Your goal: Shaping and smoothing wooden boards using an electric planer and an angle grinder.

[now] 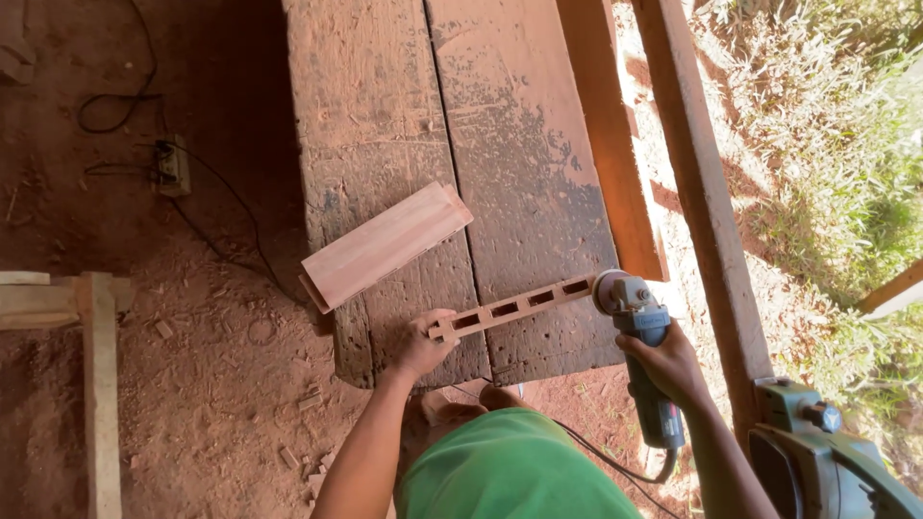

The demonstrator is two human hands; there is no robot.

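Two hands are at work here. The left hand (420, 344) is clenched around the near end of a slotted wooden strip (514, 307), pinning it down on the plank workbench (385, 115). The right hand (668, 363) grasps the body of an angle grinder (642, 336), whose disc meets the far end of the strip, away from the left hand.

Nothing but that one grip seems to hold the strip, so I judge that a catch of the disc in one of the slots could kick the piece sideways or twist it out of the fingers. The strip looks thin between its slots, and pressure at the end might snap it. The grinder's cord (606, 461) trails back beside the person's body and could snag on a leg or get pulled taut.

Further from the left hand, up and to its left, a grooved wooden board (385, 245) lies loose at the bench edge, overhanging; vibration could walk it off. Beyond the right hand, low and to its right, a green power tool (817, 461) sits partly cut off by the frame. A socket block with cables (173, 163) lies on the dirt well to the left.

Whether the disc is spinning cannot be told. The disc's contact point is blurred, and the left fingertips are hidden under the strip.
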